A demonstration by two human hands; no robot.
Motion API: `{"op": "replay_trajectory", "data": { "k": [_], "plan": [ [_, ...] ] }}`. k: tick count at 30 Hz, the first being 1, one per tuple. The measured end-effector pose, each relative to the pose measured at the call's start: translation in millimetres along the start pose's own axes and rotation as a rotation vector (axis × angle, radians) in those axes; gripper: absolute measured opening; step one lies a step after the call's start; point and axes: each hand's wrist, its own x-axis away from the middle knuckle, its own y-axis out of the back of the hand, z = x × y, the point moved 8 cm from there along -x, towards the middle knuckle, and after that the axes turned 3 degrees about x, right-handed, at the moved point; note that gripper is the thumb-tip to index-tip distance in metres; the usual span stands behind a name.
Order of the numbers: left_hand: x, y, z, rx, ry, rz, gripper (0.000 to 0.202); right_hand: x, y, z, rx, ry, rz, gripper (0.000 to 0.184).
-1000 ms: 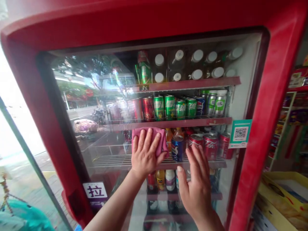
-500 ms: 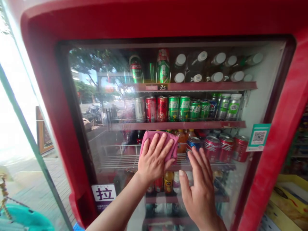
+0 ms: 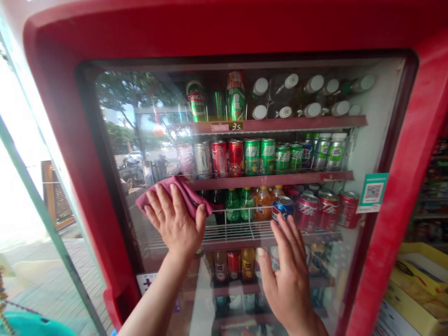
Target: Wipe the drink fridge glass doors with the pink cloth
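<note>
Pink cloth is lying against the glass pane in the head view, near the pane's left edge, roughly mid-height. Left hand is pressing it from the front, fingers slightly spread, thumb angling off over the cloth's right side. Right hand is holding nothing; it's standing up before the pane's lower middle, right of centre, fingers pressed together, thumb apart. Can't tell if it's touching the glass. Red frame is running round the pane; cans are standing on a shelf behind it. QR sticker is sitting at the right edge.

Step in hand: looks like wiping the glass. Next move is probably calling for even palm pressure and a turn back from the left edge, before the frame is blocking the stroke. Cloth is bunching beside the thumb, so flattening that fold is likely worth doing.
</note>
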Motion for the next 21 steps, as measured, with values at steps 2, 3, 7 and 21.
{"op": "replay_trajectory", "data": {
  "k": [2,3,7,21],
  "plan": [
    [13,-7.4,-31,0.009,-0.168,0.060,0.097,2,-4,4,-0.001,0.005,0.007,0.063],
    [20,-10.5,-44,0.029,-0.275,0.098,0.095,2,-6,7,-0.004,0.009,0.010,0.063],
    [39,-7.1,-53,0.115,-0.551,0.164,0.087,4,-18,21,-0.026,0.027,0.032,0.063],
    [-134,29.9,74,-0.033,-0.303,0.145,0.099,-6,-45,55,-0.094,0.059,0.029,0.064]
  ]
}}
